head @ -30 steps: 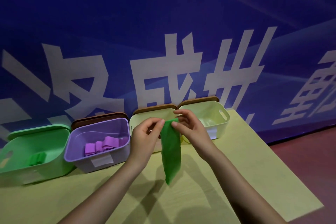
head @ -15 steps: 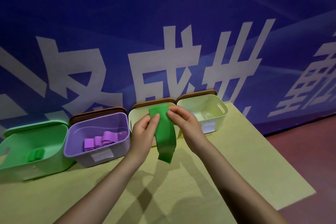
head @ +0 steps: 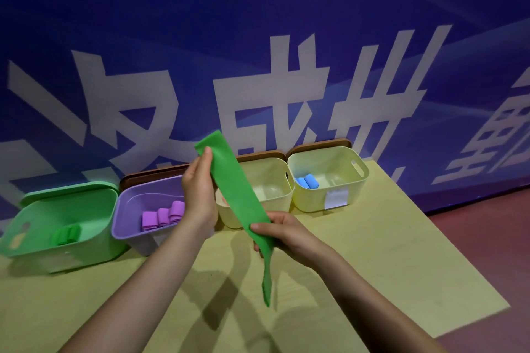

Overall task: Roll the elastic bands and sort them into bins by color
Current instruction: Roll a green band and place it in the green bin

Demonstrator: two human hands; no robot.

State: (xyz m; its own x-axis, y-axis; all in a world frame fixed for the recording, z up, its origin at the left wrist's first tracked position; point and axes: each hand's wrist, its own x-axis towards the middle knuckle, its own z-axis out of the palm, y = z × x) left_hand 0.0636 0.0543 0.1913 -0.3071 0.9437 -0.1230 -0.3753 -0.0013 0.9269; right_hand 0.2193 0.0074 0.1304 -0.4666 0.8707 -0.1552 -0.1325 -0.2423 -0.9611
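Green flat elastic band [head: 238, 195] stretches unrolled between both grips: left hand [head: 198, 195] pinches above, right hand [head: 282, 233] clasps below. Next, I reckon: rolling.

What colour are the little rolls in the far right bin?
Blue rolls, seen in the head view.

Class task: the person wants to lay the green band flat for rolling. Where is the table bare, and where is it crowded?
Bare table lies in front of the bin row, out to the right edge. It is crowded along the wall: green bin, purple bin and two pale yellow bins stand side by side.
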